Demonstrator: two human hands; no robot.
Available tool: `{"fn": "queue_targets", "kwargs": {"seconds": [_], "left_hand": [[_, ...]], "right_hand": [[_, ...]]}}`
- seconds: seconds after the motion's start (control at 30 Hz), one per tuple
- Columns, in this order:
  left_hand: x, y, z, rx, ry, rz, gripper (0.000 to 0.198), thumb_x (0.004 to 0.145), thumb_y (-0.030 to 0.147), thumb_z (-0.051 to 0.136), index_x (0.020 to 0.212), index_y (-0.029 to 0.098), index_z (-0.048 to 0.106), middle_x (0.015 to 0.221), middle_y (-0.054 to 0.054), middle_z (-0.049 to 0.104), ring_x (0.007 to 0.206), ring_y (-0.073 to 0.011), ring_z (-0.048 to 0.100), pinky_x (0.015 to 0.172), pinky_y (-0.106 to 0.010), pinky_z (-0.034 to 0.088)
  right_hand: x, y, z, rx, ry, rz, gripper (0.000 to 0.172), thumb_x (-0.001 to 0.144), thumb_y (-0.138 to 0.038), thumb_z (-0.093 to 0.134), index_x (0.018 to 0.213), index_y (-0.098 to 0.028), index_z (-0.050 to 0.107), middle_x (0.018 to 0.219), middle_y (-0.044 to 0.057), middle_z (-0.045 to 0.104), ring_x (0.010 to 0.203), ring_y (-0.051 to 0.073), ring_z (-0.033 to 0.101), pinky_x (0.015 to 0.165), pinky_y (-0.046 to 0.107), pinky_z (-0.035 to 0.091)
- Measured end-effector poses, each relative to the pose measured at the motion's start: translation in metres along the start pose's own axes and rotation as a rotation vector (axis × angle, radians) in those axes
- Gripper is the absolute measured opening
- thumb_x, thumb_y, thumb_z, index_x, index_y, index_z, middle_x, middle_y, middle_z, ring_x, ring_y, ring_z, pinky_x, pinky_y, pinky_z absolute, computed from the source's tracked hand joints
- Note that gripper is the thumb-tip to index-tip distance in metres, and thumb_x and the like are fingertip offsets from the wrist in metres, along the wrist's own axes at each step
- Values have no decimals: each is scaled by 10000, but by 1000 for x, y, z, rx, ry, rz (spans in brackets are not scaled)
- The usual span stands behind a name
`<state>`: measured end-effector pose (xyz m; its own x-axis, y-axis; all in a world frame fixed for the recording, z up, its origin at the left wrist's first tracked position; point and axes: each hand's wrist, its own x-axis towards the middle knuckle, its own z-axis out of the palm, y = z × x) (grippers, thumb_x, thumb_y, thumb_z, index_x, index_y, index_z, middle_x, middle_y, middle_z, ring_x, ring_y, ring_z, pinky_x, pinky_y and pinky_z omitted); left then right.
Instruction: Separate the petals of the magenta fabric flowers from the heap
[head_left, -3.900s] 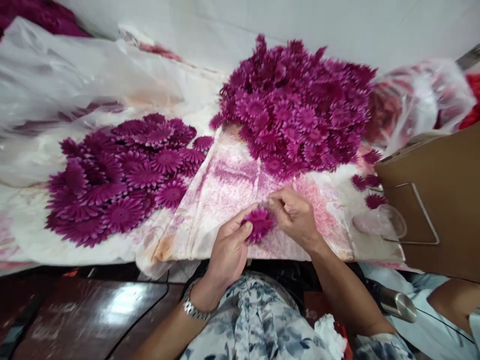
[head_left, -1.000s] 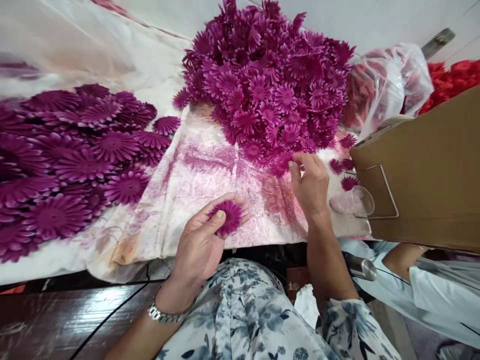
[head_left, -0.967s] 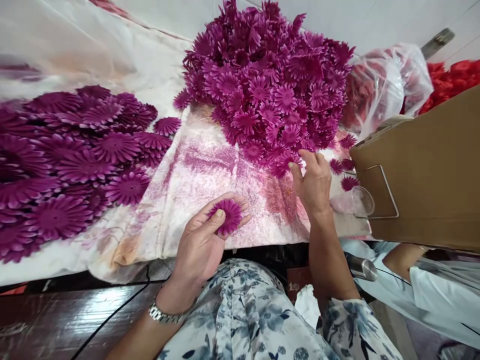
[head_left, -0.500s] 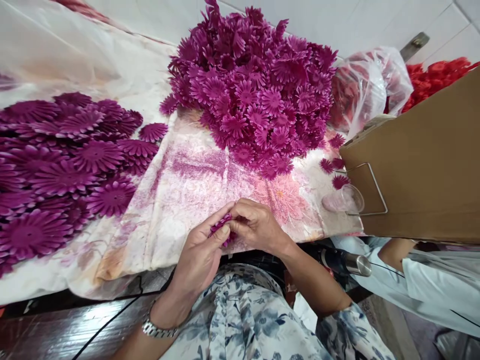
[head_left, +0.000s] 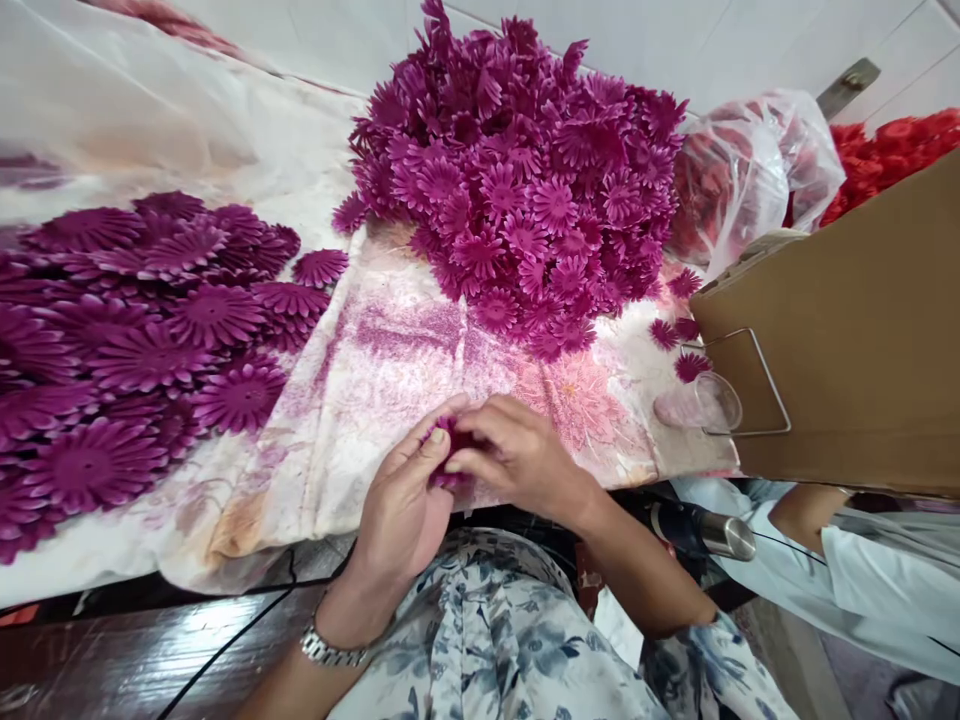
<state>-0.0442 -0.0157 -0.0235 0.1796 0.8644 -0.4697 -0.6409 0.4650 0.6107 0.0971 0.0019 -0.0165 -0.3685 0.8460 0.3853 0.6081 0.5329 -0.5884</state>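
We are holding a purple, many-petalled artificial flower head (head_left: 454, 444) between both hands, above the front edge of a white, pink-patterned cloth (head_left: 397, 390). We are gripping its left side between the thumb and fingers of the left hand (head_left: 405, 500). We are touching its right side with the bent fingers of the right hand (head_left: 525, 455); we cannot tell whether they are pinching it. Beyond the hands, a tall heap of small purple flower heads (head_left: 517, 190) is resting on the cloth. To the left, a lower pile of wide, flat purple flower heads (head_left: 150, 345) is lying. To the right, a clear plastic cup (head_left: 716, 402) is lying near a brown cardboard box (head_left: 855, 340).
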Motion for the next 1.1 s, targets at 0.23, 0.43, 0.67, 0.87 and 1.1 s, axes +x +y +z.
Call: {"fn": "queue_targets", "kwargs": {"seconds": [0.23, 0.43, 0.67, 0.87, 1.1], "left_hand": [[-5, -7, -2, 22, -38, -42, 383, 679, 198, 719, 1058, 159, 679, 1098, -84, 697, 1158, -246, 557, 1052, -374, 365], [-5, -3, -2, -20, 8, 45, 288, 710, 223, 706, 995, 178, 693, 1037, -103, 717, 1006, -236, 651, 984, -406, 438], [-1, -3, -2, -20, -55, -8, 292, 765, 256, 649, 1044, 181, 684, 1094, -81, 696, 1107, -234, 592, 966, -340, 453], [-5, -9, -1, -11, -39, -22, 307, 693, 222, 714, 996, 171, 707, 1062, -84, 711, 1141, -248, 573, 1032, -372, 389], [-2, -4, -1, -93, -60, 43, 245, 749, 213, 658, 987, 159, 686, 1034, -116, 714, 1039, -266, 634, 951, -449, 453]], "right_hand": [[-1, -4, 13, 160, 8, 90, 127, 839, -132, 516, 725, -181, 544, 668, -14, 569, 633, 92, 527, 602, 218, 442], [11, 39, -35, -420, 416, 308, 197, 858, -242, 509, 1030, -166, 568, 912, 86, 583, 824, 188, 538, 722, 359, 470], [1, -12, -4, -30, -75, 4, 76, 869, -226, 519, 862, -183, 581, 774, 34, 579, 733, 140, 532, 674, 281, 485], [1, -4, 10, 0, -8, 29, 152, 872, -138, 479, 744, -173, 551, 692, 12, 573, 672, 115, 531, 630, 246, 453], [10, 32, -47, -489, 413, 233, 240, 839, -258, 548, 1063, -170, 551, 946, 87, 575, 729, 164, 531, 688, 350, 459]]}}
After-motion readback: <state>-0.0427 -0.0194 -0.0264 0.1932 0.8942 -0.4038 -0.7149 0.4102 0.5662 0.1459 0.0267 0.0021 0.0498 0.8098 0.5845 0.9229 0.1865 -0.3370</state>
